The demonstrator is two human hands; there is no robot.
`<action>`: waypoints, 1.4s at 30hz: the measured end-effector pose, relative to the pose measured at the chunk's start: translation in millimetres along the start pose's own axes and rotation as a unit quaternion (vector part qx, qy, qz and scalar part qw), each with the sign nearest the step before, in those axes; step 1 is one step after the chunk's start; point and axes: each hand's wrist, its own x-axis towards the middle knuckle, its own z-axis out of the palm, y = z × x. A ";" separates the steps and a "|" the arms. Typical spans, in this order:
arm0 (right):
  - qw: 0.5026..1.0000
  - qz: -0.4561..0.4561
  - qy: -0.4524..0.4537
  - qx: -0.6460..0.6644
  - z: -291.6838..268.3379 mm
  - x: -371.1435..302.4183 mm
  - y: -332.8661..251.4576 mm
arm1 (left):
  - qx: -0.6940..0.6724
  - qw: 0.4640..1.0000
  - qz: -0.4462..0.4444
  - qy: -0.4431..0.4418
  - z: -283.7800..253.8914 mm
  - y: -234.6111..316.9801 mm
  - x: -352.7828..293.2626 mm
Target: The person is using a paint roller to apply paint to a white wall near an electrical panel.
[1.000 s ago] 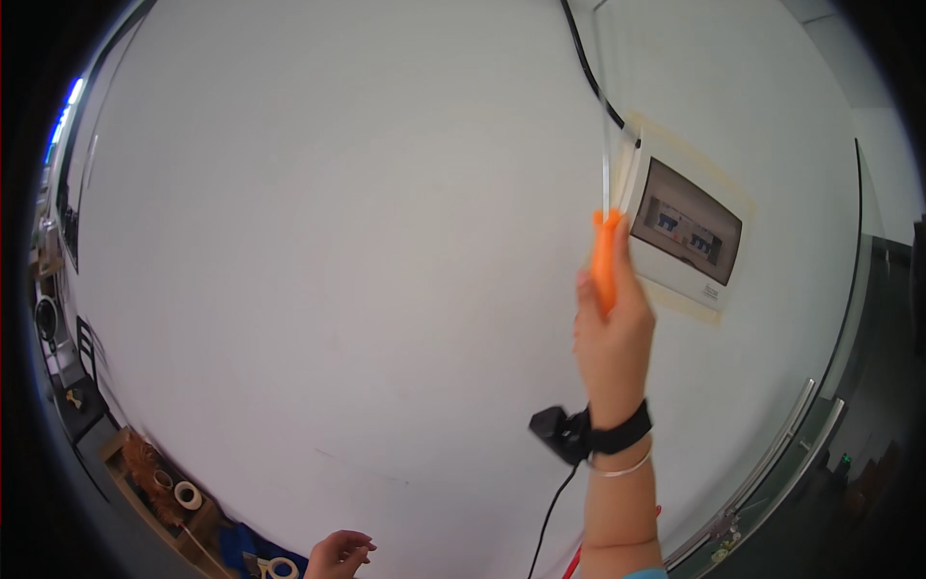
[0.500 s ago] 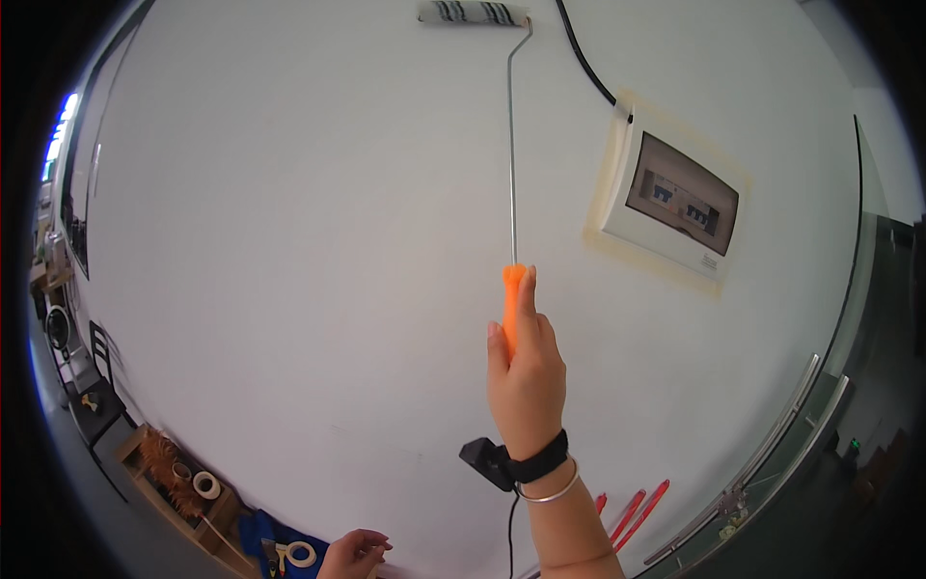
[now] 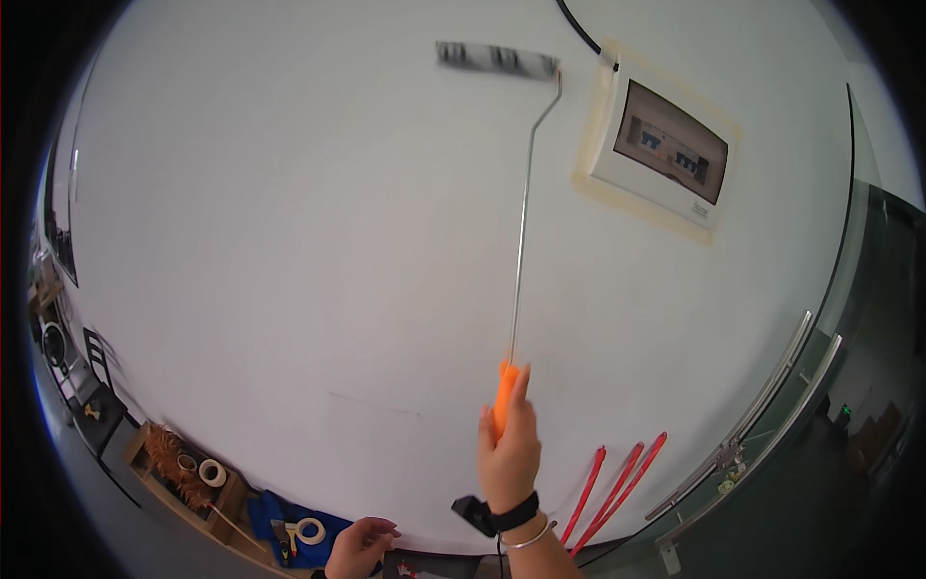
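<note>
My right hand (image 3: 510, 458) is wrapped around the orange handle of a paint roller (image 3: 527, 207), with the thumb along one side. Its thin metal rod runs up the white wall (image 3: 289, 222) to a striped grey and white sleeve, slightly blurred, left of the breaker box. Whether the sleeve presses on the wall is hard to tell. At the lower edge my left hand (image 3: 361, 548) hangs with loosely bent fingers apart and nothing visible in them. Nearest to it are a roll of masking tape (image 3: 310, 531) and a scraper-like tool (image 3: 282, 540) on a blue cloth (image 3: 331, 524).
A breaker box (image 3: 666, 145) framed with masking tape is on the wall, a black cable (image 3: 577, 27) above it. Several red sticks (image 3: 617, 497) lean at lower right, by a glass door's metal handle (image 3: 757, 434). A wooden shelf (image 3: 231, 507) and black chair (image 3: 101, 415) stand left.
My right hand has come down the wall with the paint roller, whose sleeve is lower and slightly to the right. The rod tilts more. My left hand stays low.
</note>
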 end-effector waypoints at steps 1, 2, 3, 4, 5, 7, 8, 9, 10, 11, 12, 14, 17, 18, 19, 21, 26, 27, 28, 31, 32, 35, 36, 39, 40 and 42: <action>1.000 -0.024 0.008 -0.002 5.3 -14.1 8.8 | -0.009 1.000 -0.001 -0.003 1.5 -3.3 -1.0; 0.999 -0.049 0.017 -0.004 11.3 -28.9 18.9 | -0.017 1.000 -0.002 -0.005 2.8 -5.3 -1.5; 0.999 -0.034 0.003 0.006 13.8 -45.3 24.4 | -0.017 1.000 -0.003 -0.010 3.5 -5.7 -1.5; 1.000 -0.021 -0.014 0.018 17.0 -61.4 29.2 | -0.018 1.000 -0.007 -0.012 3.9 -6.6 -1.6; 0.999 -0.004 -0.036 0.028 17.6 -77.3 33.5 | -0.019 1.000 -0.009 -0.015 4.5 -7.3 -1.4; 0.997 0.008 -0.057 0.043 21.6 -107.3 44.6 | -0.033 0.999 -0.038 -0.013 7.4 3.5 -3.1; 0.996 0.017 -0.068 0.058 23.5 -120.6 50.2 | -0.047 0.997 -0.066 -0.010 9.4 6.7 -3.7; 0.996 0.019 -0.069 0.058 24.2 -132.6 53.0 | -0.046 0.997 -0.068 -0.011 11.2 1.4 -3.4; 0.994 0.040 -0.087 0.060 24.7 -143.2 55.5 | -0.042 0.998 -0.050 -0.018 13.9 -7.3 -1.2; 0.991 0.061 -0.106 0.062 25.4 -153.6 57.5 | -0.038 0.998 -0.032 -0.026 15.7 -12.6 -0.7; 0.990 0.064 -0.107 0.061 28.4 -163.9 59.1 | -0.038 0.998 -0.035 -0.028 16.8 -12.0 -1.9; 0.993 0.047 -0.016 0.111 34.9 -182.6 66.2 | -0.048 0.995 -0.059 -0.060 21.6 -6.9 -2.3; 0.975 0.124 -0.111 0.149 24.5 -229.4 95.4 | -0.071 0.992 -0.083 -0.060 22.8 -2.3 -4.8; 0.975 0.125 -0.112 0.149 18.1 -238.1 97.4 | -0.070 0.989 -0.111 -0.065 21.5 1.1 -4.6; 0.969 0.150 -0.124 0.151 9.9 -246.9 95.3 | -0.070 0.989 -0.114 -0.066 19.7 -1.9 -4.1; 0.966 0.143 -0.141 0.163 -1.5 -259.9 100.1 | -0.084 0.990 -0.085 -0.071 13.7 -12.8 -2.8; 0.981 0.100 -0.115 0.121 -10.7 -257.0 97.3 | -0.077 0.982 -0.162 -0.058 4.2 -42.4 7.5; 0.987 0.060 -0.098 0.109 -9.3 -252.8 99.8 | -0.056 0.984 -0.157 -0.061 3.5 -41.4 9.3; 0.992 0.020 -0.080 0.096 -10.0 -248.3 100.2 | -0.036 0.986 -0.153 -0.064 2.5 -39.0 10.6; 0.993 0.007 -0.096 0.070 -9.7 -233.4 97.6 | -0.038 0.987 -0.147 -0.059 0.7 -32.9 10.8; 0.995 -0.012 -0.095 0.041 -8.8 -229.6 98.7 | -0.048 0.987 -0.141 -0.058 0.1 -32.8 12.6; 0.984 0.040 -0.118 0.126 -10.1 -216.3 100.6 | -0.029 0.987 -0.143 -0.068 -2.8 -31.6 15.4; 0.985 0.038 -0.116 0.124 -9.7 -210.3 100.8 | -0.030 0.987 -0.140 -0.070 -2.0 -31.8 17.9; 0.994 -0.011 -0.078 0.078 -9.0 -187.8 97.7 | -0.070 0.987 -0.133 -0.064 -0.6 -32.4 19.4; 0.994 -0.003 -0.072 0.084 -8.4 -178.2 94.9 | -0.072 0.987 -0.131 -0.063 -1.4 -30.9 19.8; 0.994 0.002 -0.063 0.086 -10.9 -157.3 86.4 | -0.062 0.988 -0.123 -0.063 -1.2 -26.6 20.5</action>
